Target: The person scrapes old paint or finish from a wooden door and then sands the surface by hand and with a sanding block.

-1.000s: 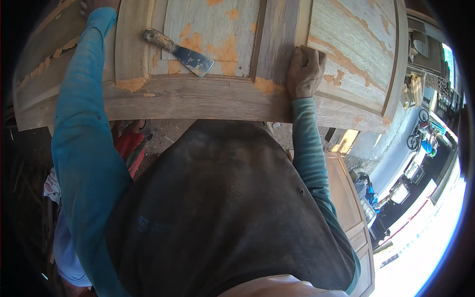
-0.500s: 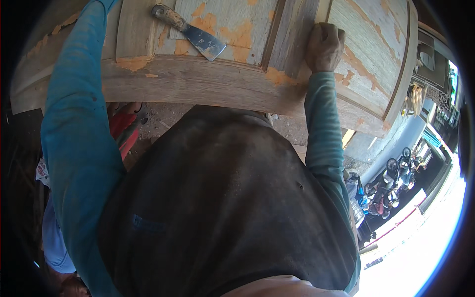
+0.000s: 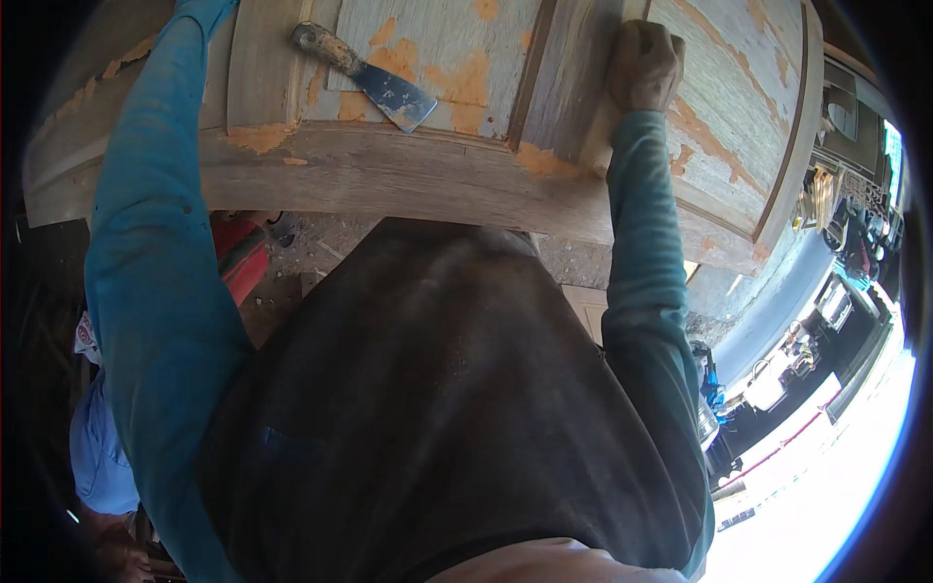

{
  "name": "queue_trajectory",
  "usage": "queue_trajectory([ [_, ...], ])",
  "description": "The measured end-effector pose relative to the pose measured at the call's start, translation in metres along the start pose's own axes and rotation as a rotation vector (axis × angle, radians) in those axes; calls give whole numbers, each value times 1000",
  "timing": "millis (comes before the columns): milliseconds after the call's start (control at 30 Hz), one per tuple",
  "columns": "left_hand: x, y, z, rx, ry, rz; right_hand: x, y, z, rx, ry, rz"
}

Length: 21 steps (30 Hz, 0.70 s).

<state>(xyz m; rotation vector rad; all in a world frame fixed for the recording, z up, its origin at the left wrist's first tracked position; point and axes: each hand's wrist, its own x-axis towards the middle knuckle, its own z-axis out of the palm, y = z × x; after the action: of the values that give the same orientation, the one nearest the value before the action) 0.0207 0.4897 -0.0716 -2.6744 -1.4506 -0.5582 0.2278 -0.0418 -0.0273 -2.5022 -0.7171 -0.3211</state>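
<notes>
My right hand (image 3: 647, 66) is closed, knuckles up, pressed against a recessed strip of a wooden panelled door (image 3: 408, 170). Whatever it may hold is hidden under the fingers. Orange filler patches (image 3: 461, 80) mark the door's joints and panels. To the left of that hand, a putty knife (image 3: 367, 78) with a worn wooden handle and a smeared metal blade lies flat on the door. My left arm (image 3: 155, 165), in a teal sleeve, stretches over the door's left part; its hand is cut off by the upper edge.
The door's near edge runs just in front of my dark apron (image 3: 437, 389). Below it show a rubble-strewn floor (image 3: 326, 243) and a red item (image 3: 243, 257) at left. A person in blue clothing (image 3: 102, 457) is at the lower left. A bright street lies at right.
My right hand has slid farther away from me along the door, still closed. The putty knife keeps its place on the door. Motorbikes in the street at right have shifted.
</notes>
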Motion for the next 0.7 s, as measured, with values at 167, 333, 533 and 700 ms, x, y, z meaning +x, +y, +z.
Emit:
queue_trajectory([
  [167,1,4,4,-25,-1,2,44,7,10,-14,15,-34],
  [333,-9,-4,-7,5,2,-32,-85,-29,-38,72,-30,35],
  [533,-2,7,2,-14,-11,-10,17,-10,9,-42,23,44],
  [700,1,7,1,-37,-1,-6,93,-6,27,-54,44,45],
])
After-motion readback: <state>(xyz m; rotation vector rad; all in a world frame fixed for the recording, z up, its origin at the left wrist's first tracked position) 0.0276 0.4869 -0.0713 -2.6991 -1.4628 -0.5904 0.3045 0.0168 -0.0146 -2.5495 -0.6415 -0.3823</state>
